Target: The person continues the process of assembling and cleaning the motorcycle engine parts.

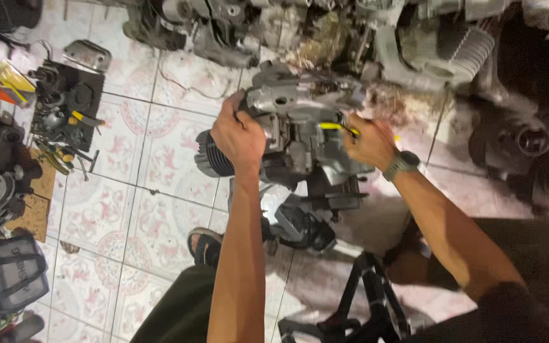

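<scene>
Between hands, engine [300, 130] lying crosswise

Open tiled floor [160, 190] left of the engine block [293, 127], clear for passing. Hemmed in above by a row of engine parts [414, 44], farther left by a tool tray [68, 105]. Blocked below by a black stand [363, 305] and a sandalled foot [206, 244]

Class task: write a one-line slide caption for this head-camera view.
Left hand steadies a grey engine while right hand works a yellow-handled tool over patterned floor tiles.
</scene>
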